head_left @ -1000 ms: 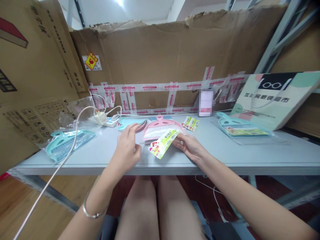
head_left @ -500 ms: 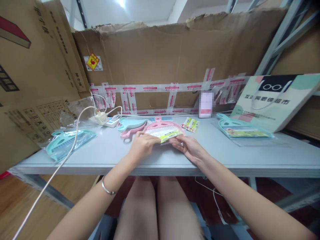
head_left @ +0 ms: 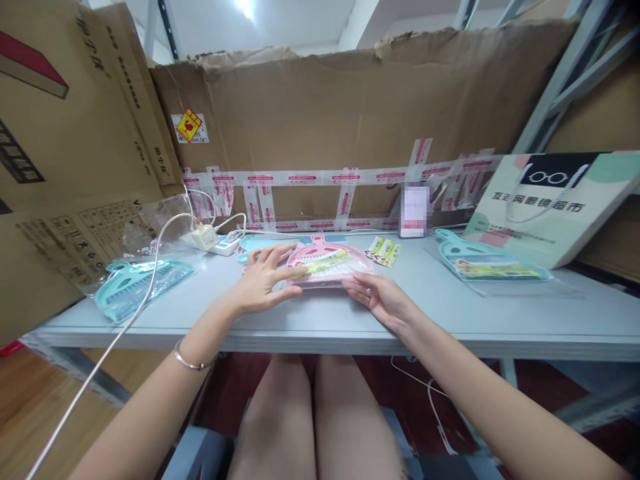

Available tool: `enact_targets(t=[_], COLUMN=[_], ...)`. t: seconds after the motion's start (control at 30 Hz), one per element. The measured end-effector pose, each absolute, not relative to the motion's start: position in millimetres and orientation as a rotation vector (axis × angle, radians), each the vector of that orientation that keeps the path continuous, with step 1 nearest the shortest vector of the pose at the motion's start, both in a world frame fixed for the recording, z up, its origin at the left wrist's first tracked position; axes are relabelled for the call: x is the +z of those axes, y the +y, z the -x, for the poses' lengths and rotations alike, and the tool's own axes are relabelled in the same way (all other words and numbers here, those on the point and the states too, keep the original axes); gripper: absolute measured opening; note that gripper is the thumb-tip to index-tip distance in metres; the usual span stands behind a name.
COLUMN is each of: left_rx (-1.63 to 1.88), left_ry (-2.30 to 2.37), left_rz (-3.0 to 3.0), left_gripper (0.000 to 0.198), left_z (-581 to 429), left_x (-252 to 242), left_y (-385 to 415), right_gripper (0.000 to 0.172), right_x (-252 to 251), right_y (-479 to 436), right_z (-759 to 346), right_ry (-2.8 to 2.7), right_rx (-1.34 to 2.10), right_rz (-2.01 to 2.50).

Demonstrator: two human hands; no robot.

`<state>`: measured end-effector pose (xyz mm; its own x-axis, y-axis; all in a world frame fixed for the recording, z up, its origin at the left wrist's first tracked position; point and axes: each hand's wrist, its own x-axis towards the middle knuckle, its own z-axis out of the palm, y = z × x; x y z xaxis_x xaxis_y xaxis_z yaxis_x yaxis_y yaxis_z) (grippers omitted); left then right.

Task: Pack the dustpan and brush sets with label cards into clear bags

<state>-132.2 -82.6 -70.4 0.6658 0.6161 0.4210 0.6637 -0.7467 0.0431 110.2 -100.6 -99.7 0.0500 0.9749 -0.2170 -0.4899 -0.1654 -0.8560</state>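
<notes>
A pink mini brush and dustpan set lies on the grey table in front of me. A yellow-green printed label card lies across its bristles. My left hand rests at the set's left edge, fingers spread and touching it. My right hand is at its right front edge, fingers stretched toward it. Behind my left hand a teal dustpan and a pink handle show in part.
A teal brush set in a clear bag lies at the left, crossed by a white cable. A white power strip, more label cards, a bagged teal set and a printed paper bag stand around. Cardboard walls enclose the back.
The label card went from my right hand's raised grip down onto the pink brush. My left hand came over to the set and its fingers spread out. Both hands let go of the card.
</notes>
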Motion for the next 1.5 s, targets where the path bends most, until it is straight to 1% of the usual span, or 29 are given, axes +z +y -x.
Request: enact_targets(t=[0.07,0.13,0.17,0.2,0.27,0.37,0.4,0.47,0.53,0.6,0.67,0.77,0.8,0.83,0.87,0.9,0.93,1.0,1.03,1.07,1.1,1.13,1.17,1.2,1.23,1.33,1.37,1.4,1.5], left_rx=[-0.777,-0.861,-0.889,-0.926,-1.053,-1.346,-1.426,-1.552,-1.615,-1.651,-1.697,-1.801,-1.832,-1.854,-1.862,-1.857,-1.85,-1.911,-1.998,-2.116,-2.249,-2.368,-2.448,-2.481,-2.471,-2.372,-2.361,-2.359,-2.334], left_ry=[-1.096,-1.276,-1.394,-1.491,-1.567,-1.505,-1.491,-1.501,-1.527,-1.549,-1.564,-1.611,-1.625,-1.632,-1.633,-1.631,-1.629,-1.603,-1.571,-1.524,-1.473,-1.441,-1.448,-1.492,-1.558,-1.711,-1.741,-1.782,-1.972], left_rz=[2.778,2.756,2.772,2.823,2.992,3.079,3.068,3.036,3.007,2.951,2.874,2.764,2.738,2.724,2.721,2.725,2.728,2.719,2.724,2.738,2.76,2.789,2.823,2.858,2.896,3.043,3.08,3.098,3.077], left_gripper=[0.064,0.09,0.097,0.099,0.09,0.057,0.05,0.046,0.047,0.045,0.039,0.035,0.034,0.033,0.032,0.03,0.029,0.031,0.038,0.049,0.063,0.077,0.086,0.089,0.085,0.056,0.05,0.047,0.047], left_z=[142,147,146,144,137,125,122,119,119,119,119,118,118,118,118,118,118,117,117,117,117,117,118,120,121,125,126,127,127], left_x=[-73,-78,-81,-84,-88,-89,-90,-91,-93,-94,-94,-93,-93,-93,-93,-92,-92,-93,-93,-93,-94,-95,-96,-97,-98,-101,-101,-101,-100], left_y=[-86,-90,-91,-92,-93,-93,-93,-94,-94,-95,-95,-94,-95,-95,-95,-96,-96,-97,-96,-95,-94,-93,-91,-90,-88,-88,-88,-89,-94], right_gripper=[0.018,0.019,0.019,0.019,0.017,0.009,0.007,0.014,0.025,0.041,0.068,0.119,0.13,0.135,0.135,0.131,0.123,0.097,0.08,0.066,0.056,0.051,0.049,0.05,0.052,0.054,0.053,0.052,0.046], right_x=[-100,-100,-100,-100,-101,-103,-105,-107,-110,-113,-116,-118,-118,-118,-117,-116,-114,-112,-112,-111,-111,-111,-112,-113,-113,-117,-118,-120,-124], right_y=[-101,-102,-102,-103,-104,-105,-106,-107,-108,-109,-110,-111,-110,-110,-109,-107,-105,-99,-97,-94,-92,-91,-91,-91,-91,-94,-94,-94,-94], right_z=[-111,-112,-112,-112,-113,-115,-115,-117,-119,-120,-122,-123,-122,-120,-117,-114,-110,-105,-103,-102,-102,-103,-103,-104,-105,-105,-105,-104,-103], right_ry=[-0.644,-0.637,-0.638,-0.643,-0.679,-0.79,-0.837,-0.938,-1.032,-1.092,-1.157,-1.348,-1.394,-1.402,-1.367,-1.297,-1.215,-1.108,-1.093,-1.095,-1.101,-1.1,-1.09,-1.077,-1.065,-1.062,-1.069,-1.078,-1.124], right_rx=[1.475,1.482,1.486,1.494,1.514,1.534,1.532,1.518,1.481,1.426,1.38,1.335,1.314,1.291,1.265,1.237,1.212,1.212,1.233,1.26,1.282,1.293,1.294,1.295,1.302,1.335,1.328,1.311,1.206], right_rz=[1.003,0.998,0.997,0.997,0.991,0.931,0.9,0.849,0.825,0.812,0.774,0.709,0.703,0.724,0.771,0.83,0.887,0.944,0.939,0.922,0.908,0.901,0.9,0.901,0.899,0.883,0.875,0.865,0.855])
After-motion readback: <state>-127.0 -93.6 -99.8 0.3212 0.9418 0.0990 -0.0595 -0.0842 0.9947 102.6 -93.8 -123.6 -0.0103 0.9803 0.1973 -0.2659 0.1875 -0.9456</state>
